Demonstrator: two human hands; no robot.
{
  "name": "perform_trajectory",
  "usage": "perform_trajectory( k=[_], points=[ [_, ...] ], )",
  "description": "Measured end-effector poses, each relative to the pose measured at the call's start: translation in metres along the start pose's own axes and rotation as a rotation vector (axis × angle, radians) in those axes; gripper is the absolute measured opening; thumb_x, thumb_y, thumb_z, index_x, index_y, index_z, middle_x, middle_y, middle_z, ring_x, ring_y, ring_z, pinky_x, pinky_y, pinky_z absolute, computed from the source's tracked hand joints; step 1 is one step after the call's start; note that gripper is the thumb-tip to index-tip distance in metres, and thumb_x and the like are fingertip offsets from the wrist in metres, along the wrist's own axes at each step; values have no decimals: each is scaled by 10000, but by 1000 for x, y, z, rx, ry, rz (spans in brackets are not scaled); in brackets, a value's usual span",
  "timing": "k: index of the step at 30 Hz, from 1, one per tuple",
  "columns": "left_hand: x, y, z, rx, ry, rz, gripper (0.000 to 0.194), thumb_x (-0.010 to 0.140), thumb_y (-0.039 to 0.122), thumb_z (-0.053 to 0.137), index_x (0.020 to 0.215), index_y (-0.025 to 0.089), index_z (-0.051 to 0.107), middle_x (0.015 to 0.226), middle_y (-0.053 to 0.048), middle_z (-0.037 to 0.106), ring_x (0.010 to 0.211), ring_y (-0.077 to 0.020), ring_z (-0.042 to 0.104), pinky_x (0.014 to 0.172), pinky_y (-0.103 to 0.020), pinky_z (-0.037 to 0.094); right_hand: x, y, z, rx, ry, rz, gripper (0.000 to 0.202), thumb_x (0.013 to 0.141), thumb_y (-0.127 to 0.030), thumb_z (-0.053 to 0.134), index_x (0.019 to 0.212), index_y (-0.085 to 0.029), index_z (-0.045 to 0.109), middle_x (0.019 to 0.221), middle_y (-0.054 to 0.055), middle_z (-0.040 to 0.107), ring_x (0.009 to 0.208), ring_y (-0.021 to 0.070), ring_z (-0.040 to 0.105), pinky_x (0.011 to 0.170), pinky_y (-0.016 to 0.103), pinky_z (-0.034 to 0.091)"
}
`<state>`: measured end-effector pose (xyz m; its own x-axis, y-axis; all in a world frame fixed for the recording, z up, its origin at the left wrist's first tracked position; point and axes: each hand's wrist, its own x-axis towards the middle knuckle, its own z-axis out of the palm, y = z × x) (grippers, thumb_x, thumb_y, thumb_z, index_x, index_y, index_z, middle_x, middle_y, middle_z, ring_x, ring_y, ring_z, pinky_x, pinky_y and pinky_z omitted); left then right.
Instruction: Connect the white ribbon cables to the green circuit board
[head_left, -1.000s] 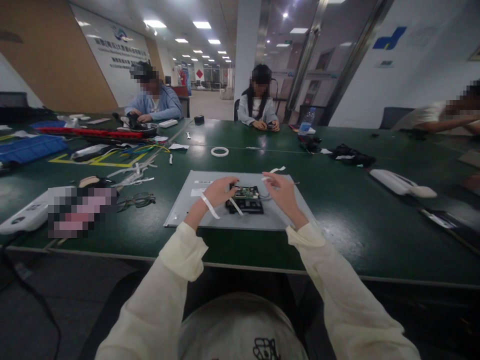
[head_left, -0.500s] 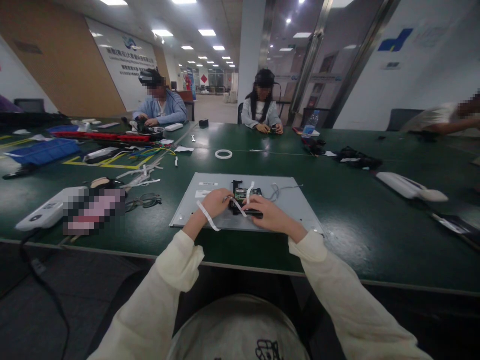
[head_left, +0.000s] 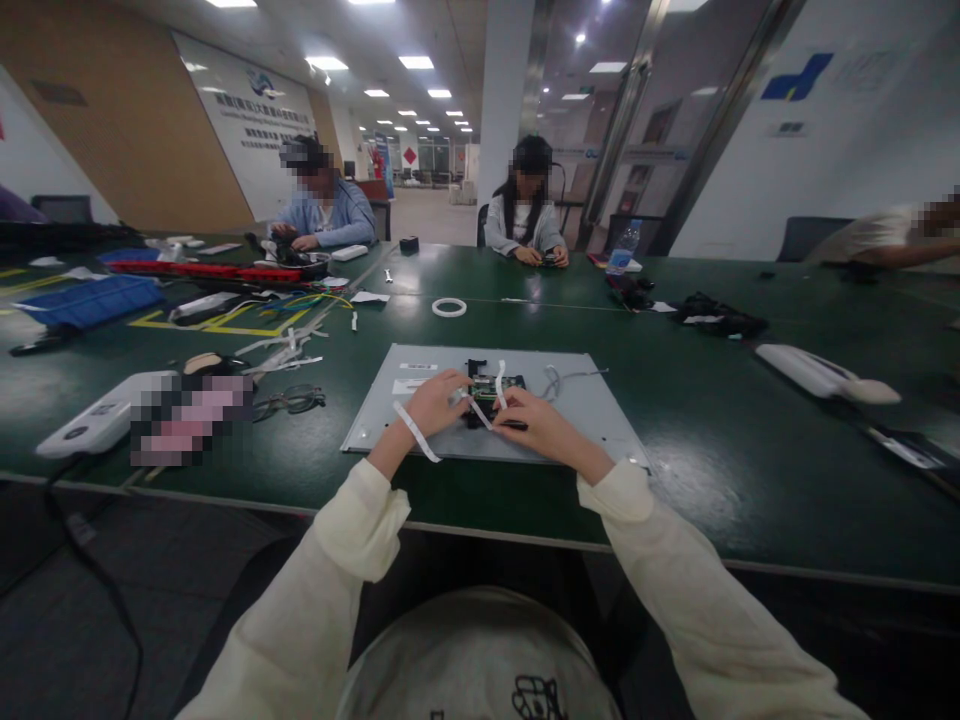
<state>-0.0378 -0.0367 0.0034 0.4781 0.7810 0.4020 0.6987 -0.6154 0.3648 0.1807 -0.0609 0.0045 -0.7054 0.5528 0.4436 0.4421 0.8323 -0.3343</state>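
Left hand [head_left: 433,404] and right hand [head_left: 541,422] curl at a circuit board [head_left: 488,384] atop a grey panel [head_left: 592,405]; whether either grips cannot be told. Loose tape [head_left: 481,413] between them could snag, tugging the board askew.

Panel [head_left: 405,410], grey, flat on the green table [head_left: 697,420]. Circuit board [head_left: 487,390], green, in a black frame [head_left: 476,368] on the panel, partly hidden. Tape strips [head_left: 501,383], white, narrow, two at the board. Cable [head_left: 553,382], grey, loosely curled beside it.
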Motion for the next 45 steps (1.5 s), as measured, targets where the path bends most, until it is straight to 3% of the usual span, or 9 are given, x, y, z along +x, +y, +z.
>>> perform_trajectory(
  k=[5,13,23,31,39,45],
  points=[
    [-3,3,3,-86,-114,166,382,785,347,554,1131,184,552,1187,-74,572,1153,-199,478,1011,-349,358,1,-1,-1,33,37,19,127,855,-215,499,846,-172,619,953,65,538,898,156,529,800,307,447],
    [-2,-7,11,-143,-140,172,459,740,372,606,1145,166,541,1167,-96,589,1104,-220,523,973,-365,378,2,-4,2,23,94,-3,104,864,-189,479,818,-155,566,938,69,556,891,152,529,791,293,441],
    [-4,-10,7,-144,-220,111,491,723,227,564,1206,179,488,1265,-83,523,1163,-224,478,1012,-360,337,0,-5,13,-61,-53,-54,130,847,-194,489,845,-155,613,918,64,610,836,151,562,750,278,450],
    [-1,-7,14,-155,-113,58,310,848,261,428,1128,173,529,1149,-75,585,1065,-194,536,957,-333,391,0,-3,13,-13,-50,-53,171,818,-268,560,910,-164,659,981,71,630,918,170,568,846,312,442],
    [3,-10,30,-30,118,-44,271,801,122,434,1057,147,520,1048,-89,544,1021,-193,505,925,-339,407,1,-1,14,10,-24,-22,216,871,-232,473,917,-165,673,968,67,643,894,157,579,834,298,444],
    [7,-17,37,133,114,-196,111,789,190,492,881,157,545,893,-76,544,893,-215,523,816,-354,435,2,3,19,2,-3,-5,127,812,-182,544,848,-167,665,926,63,621,864,156,565,805,289,441]
  ],
)
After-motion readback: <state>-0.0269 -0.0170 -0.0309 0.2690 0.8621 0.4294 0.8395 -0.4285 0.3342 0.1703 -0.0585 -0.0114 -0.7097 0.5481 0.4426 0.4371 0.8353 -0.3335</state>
